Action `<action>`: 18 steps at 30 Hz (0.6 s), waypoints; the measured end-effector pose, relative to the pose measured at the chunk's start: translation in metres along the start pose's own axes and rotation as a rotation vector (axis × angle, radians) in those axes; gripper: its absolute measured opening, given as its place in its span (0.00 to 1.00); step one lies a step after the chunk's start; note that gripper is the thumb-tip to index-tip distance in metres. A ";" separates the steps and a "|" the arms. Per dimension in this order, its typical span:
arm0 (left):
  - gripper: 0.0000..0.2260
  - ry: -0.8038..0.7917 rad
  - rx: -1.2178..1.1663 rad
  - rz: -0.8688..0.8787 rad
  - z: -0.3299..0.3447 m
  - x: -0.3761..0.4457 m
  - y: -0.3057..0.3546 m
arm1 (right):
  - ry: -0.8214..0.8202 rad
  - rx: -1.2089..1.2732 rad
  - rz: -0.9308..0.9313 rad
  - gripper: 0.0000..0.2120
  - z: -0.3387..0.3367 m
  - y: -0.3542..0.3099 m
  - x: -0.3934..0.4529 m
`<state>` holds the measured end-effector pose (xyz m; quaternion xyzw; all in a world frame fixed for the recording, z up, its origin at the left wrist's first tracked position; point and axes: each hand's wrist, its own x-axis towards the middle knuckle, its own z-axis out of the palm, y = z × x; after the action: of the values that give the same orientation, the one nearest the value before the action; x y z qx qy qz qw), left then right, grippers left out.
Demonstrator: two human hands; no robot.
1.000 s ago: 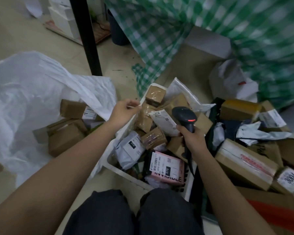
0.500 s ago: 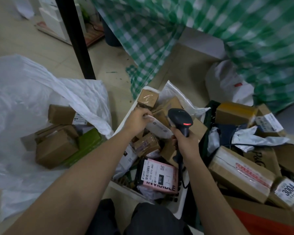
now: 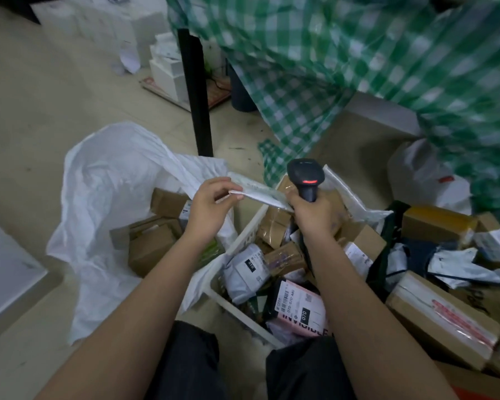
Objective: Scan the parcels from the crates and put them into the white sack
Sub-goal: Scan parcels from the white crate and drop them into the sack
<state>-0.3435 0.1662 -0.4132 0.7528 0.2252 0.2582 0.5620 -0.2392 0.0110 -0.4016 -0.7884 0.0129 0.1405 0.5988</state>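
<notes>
Fingers and thumb of the left hand [image 3: 207,204] pinch one end of a flat white mailer parcel [image 3: 260,192], held level above the gap between the white sack [image 3: 110,180] and the white crate [image 3: 243,236]; the right hand [image 3: 315,215] wraps fully around the handle of a black barcode scanner [image 3: 306,176] (its red light lit), raised upright at the parcel's far end. Both forearms reach forward over dark-trousered knees. Beige flooring runs beneath a black table leg [image 3: 197,93] and green checked cloth [image 3: 358,62]. Brown boxes [image 3: 153,243] lie inside the sack; more parcels fill the crate and pile at right.
</notes>
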 end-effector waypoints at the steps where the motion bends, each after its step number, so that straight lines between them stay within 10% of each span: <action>1: 0.09 0.025 -0.017 -0.013 -0.005 -0.004 0.001 | -0.037 -0.029 0.011 0.11 0.001 0.000 -0.004; 18: 0.08 0.081 -0.213 -0.486 -0.035 -0.015 -0.014 | -0.160 -0.004 -0.139 0.13 0.006 0.018 -0.016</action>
<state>-0.3783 0.1858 -0.4206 0.6022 0.3933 0.1679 0.6742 -0.2592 0.0097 -0.4160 -0.7749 -0.0901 0.1613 0.6044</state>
